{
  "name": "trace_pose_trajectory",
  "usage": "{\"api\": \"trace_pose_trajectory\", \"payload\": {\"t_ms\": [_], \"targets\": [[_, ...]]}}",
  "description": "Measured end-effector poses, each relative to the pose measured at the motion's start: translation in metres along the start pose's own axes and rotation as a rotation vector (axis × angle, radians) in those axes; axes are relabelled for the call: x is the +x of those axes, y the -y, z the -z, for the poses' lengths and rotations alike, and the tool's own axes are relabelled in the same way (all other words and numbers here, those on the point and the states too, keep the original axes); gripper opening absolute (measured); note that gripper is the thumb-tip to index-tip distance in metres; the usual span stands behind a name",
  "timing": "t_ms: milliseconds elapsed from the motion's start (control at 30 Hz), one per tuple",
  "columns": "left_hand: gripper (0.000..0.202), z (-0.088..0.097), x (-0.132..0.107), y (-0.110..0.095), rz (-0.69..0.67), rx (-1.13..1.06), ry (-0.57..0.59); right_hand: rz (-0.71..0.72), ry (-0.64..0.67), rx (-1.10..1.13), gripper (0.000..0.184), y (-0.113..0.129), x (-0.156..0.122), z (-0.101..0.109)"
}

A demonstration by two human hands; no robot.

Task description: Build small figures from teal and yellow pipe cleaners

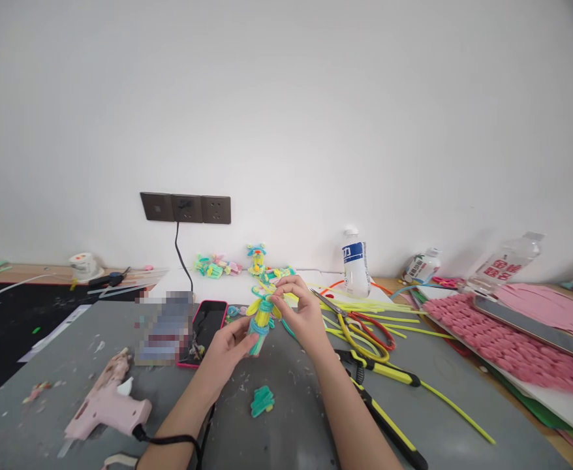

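A small figure made of yellow, teal and blue pipe cleaners [263,318] is held upright above the grey mat. My left hand [228,351] is closed round its lower body, thumb in front. Fingers of my right hand [302,312] pinch at the figure's top right; whether they grip a separate small piece there I cannot make out. Below the hands, a folded teal pipe-cleaner piece [262,401] lies on the mat. Behind stand similar finished-looking figures, one with a blue and yellow head [256,256].
A pink glue gun [108,408] with a black cord lies left, near a pink-edged phone [211,320]. On the right are scissors [359,333], black-yellow pliers [384,418], loose yellow pipe cleaners [457,408] and a white bottle [356,267]. Pink textured material [502,336] lies farther right.
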State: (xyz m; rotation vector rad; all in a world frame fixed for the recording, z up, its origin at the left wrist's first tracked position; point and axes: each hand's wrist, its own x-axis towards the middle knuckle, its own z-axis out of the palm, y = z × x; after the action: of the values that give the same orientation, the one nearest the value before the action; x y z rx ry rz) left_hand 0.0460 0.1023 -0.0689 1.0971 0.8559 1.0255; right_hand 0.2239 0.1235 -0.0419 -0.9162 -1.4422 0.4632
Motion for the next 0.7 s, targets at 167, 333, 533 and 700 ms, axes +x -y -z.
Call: {"api": "trace_pose_trajectory", "payload": {"t_ms": [167, 333, 533, 700], "targets": [[0.053, 0.0006, -0.0001, -0.0006, -0.015, 0.025, 0.024, -0.008, 0.008, -0.02, 0.009, 0.0003, -0.0006, 0.0018], [0.054, 0.0022, -0.0002, -0.0012, -0.014, 0.043, 0.037, -0.01, 0.018, -0.023, 0.008, 0.0024, -0.0011, 0.0029], [0.054, 0.0027, -0.0003, -0.0043, -0.006, 0.048, 0.048, 0.02, 0.017, -0.05, 0.008, 0.0039, -0.0014, 0.0035], [0.047, 0.001, -0.001, -0.0047, -0.02, 0.014, 0.033, 0.021, 0.017, -0.025, 0.008, 0.0026, -0.0012, 0.0034]]}}
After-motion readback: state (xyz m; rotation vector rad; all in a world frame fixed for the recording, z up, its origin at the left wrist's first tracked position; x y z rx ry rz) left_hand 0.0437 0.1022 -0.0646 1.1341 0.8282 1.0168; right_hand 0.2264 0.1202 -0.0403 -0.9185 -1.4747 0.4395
